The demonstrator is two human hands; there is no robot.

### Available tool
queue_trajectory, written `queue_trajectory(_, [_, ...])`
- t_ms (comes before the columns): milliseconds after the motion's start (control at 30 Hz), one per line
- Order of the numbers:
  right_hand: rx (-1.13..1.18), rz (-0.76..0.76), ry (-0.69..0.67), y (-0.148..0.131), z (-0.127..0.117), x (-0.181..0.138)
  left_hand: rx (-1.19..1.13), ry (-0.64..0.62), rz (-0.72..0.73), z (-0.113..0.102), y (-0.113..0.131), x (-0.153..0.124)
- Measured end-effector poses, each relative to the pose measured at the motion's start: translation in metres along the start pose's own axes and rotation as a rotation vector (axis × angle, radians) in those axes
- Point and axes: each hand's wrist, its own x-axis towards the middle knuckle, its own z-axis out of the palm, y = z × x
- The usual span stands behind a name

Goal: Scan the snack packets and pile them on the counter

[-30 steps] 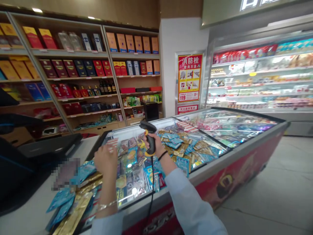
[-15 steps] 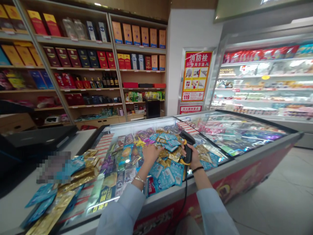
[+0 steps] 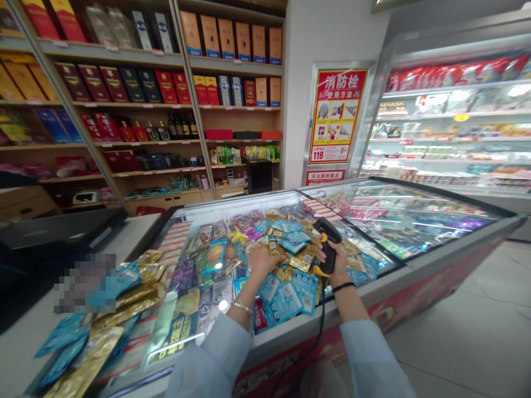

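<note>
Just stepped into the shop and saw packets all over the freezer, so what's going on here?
A person in light sleeves stands at a glass-topped chest freezer. Their right hand grips a black and yellow barcode scanner with its cord hanging down over the freezer's edge. Their left hand rests on a pile of blue and gold packets spread over the lid. A second heap of packets lies to the left by the counter.

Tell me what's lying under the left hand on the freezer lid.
The left hand rests on a heap of gold and blue packets spread over the freezer's glass lid. Which packet the fingers touch is hidden by the hand. The right hand grips a barcode scanner beside it.
</note>
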Motion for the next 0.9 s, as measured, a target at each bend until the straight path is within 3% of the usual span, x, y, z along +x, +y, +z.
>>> queue_trajectory(267, [-0.052, -0.001, 0.034, -0.003, 0.004, -0.003, -0.300, 0.011, -0.088, 0.000, -0.024, 0.009])
queue_trajectory(533, [-0.055, -0.015, 0.023, -0.004, 0.003, -0.004, -0.487, 0.040, -0.075, 0.000, -0.040, 0.021])
queue_trajectory(900, [-0.073, -0.052, 0.047, -0.004, 0.008, -0.007, -0.729, 0.277, -0.034, -0.005, -0.071, 0.041])
